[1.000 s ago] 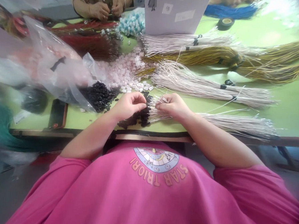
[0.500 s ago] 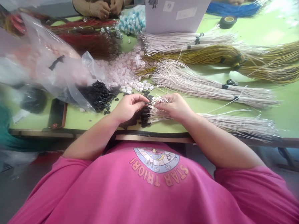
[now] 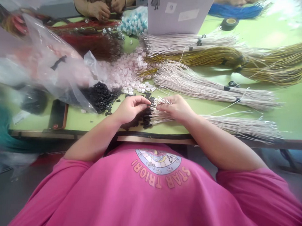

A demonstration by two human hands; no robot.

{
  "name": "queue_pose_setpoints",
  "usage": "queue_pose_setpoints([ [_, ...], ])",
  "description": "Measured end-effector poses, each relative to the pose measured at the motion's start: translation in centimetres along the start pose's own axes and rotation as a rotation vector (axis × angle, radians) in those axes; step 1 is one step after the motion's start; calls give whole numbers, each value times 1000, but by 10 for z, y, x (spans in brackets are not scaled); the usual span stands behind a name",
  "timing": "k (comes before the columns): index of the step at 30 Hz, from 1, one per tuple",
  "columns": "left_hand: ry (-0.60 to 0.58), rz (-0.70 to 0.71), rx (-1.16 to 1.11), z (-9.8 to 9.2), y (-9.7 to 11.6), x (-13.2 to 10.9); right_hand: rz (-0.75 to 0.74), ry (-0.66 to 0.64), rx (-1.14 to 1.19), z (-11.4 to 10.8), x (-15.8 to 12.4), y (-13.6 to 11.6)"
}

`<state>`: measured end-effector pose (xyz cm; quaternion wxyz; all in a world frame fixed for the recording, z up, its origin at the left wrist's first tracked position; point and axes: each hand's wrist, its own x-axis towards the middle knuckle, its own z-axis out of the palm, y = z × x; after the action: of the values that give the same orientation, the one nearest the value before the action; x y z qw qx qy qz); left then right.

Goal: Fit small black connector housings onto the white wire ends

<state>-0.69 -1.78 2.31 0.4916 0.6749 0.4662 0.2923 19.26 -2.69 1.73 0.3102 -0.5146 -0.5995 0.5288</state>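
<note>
My left hand (image 3: 132,109) is closed in a pinch, thumb against forefinger, around a small black plastic connector that barely shows at the fingertips. Just right of it, my right hand (image 3: 175,106) grips a bunch of white wires (image 3: 162,101), their tips fanned out toward my left fingers. Beneath both hands lies a row of black connectors (image 3: 146,118) on the ends of more white wires. The rest of this bundle (image 3: 240,123) stretches right along the table's front edge. Loose black connectors (image 3: 102,97) are heaped left of my left hand.
White connectors (image 3: 125,72) are piled behind my hands, beside a clear plastic bag (image 3: 62,70). Taped white wire bundles (image 3: 202,81) and yellow-black wires (image 3: 213,55) lie behind at right. A phone (image 3: 58,114) lies front left. Co-workers' hands (image 3: 100,10) are across the table, by an upright panel (image 3: 178,10).
Very little differs: my fingertips have shifted only slightly at the wire ends. Across the table, a co-worker's hands have moved a little apart.
</note>
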Motion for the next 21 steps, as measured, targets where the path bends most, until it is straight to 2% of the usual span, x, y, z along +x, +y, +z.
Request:
queue_pose_setpoints([
  [6, 10, 7, 28, -1, 0, 0, 4, -2, 7, 0, 0, 0],
  [12, -4, 111, 79, 8, -4, 1, 7, -38, 1, 1, 1, 3],
  [18, 26, 60, 63, 13, -9, 2, 1, -45, 6, 1, 2, 4],
  [21, 33, 49, 98, 10, -7, -1, -33, -9, -53, 0, 1, 4],
])
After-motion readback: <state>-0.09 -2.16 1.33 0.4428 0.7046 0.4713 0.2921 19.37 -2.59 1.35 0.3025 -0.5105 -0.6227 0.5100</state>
